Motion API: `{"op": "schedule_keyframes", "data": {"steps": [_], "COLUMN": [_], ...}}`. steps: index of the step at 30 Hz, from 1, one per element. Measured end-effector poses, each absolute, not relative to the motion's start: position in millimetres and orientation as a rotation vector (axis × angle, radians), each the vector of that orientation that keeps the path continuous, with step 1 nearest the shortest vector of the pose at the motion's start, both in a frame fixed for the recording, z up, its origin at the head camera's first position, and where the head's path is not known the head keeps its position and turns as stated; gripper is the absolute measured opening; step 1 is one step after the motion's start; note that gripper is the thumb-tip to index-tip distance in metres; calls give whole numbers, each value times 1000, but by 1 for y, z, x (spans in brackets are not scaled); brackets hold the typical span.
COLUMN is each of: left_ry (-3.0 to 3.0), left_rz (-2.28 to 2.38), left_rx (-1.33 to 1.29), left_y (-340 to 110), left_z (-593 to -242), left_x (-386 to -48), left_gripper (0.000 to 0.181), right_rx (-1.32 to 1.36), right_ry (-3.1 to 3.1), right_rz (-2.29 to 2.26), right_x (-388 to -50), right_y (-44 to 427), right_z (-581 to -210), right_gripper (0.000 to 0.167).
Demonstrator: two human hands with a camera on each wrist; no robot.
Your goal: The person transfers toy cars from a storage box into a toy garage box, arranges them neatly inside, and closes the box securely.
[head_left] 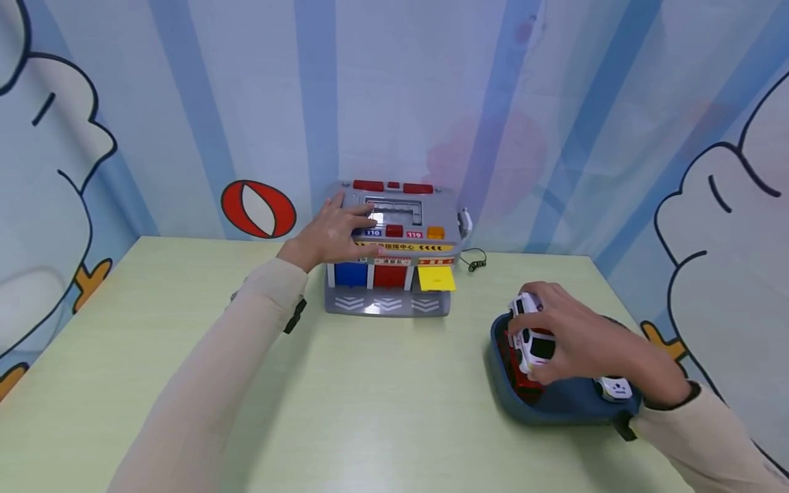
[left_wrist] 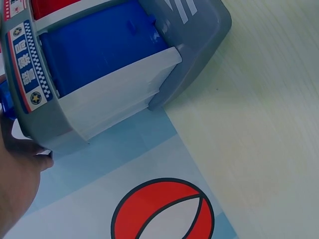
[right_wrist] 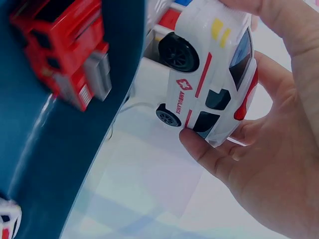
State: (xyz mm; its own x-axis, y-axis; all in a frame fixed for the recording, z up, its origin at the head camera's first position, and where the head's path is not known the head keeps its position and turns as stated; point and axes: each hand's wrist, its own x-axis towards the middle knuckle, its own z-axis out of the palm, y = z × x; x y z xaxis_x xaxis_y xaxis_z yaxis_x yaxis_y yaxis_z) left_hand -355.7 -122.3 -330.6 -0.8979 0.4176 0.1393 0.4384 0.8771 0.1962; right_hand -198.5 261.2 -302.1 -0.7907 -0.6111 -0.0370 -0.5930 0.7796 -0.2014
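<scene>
head view: pinching white toy ambulance (head_left: 531, 346) in r. hand (head_left: 582, 342), thumb vs. fingers, over left edge of blue bin (head_left: 557, 416), nr table's (head_left: 370, 383) right edge, w/ red toy truck (head_left: 525, 390) and white toy car (head_left: 614, 389) inside. resting l. hand (head_left: 335, 233), fingers spread, on roof of toy garage (head_left: 401, 248) at table's back edge, w/ yellow door (head_left: 436, 279) jutting out in front.

l. wrist view: touching garage nr its upper corner, above blue door (left_wrist: 99, 45); can't tell full finger spread here, w/ most out of frame.

r. wrist view: gripping ambulance by hood and rear end, w/ wheels (right_wrist: 178, 52) left clear. prob. light and hollow; stiff, glossy plastic by the look of it, so poss. a bit slick under fingertips. unlikely to dent, but might chip at roof light bar (right_wrist: 246, 97) if dropped. best held by body ends, as now, or across lower sides, not by wheels, likely to spin. can't tell if touching bin rim.
</scene>
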Motion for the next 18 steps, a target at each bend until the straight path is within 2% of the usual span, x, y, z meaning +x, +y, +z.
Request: {"op": "schedule_keyframes", "data": {"steps": [18], "left_ry": [-2950], "left_rz": [-372], "left_rx": [-663], "left_y": [-121], "left_z": [-330], "left_x": [-355], "left_gripper": [79], "right_rx": [-1031], "right_ry": [2721], "right_rz": [-248], "right_x": [-215], "right_y": [200], "right_z": [-316], "right_gripper": [39]}}
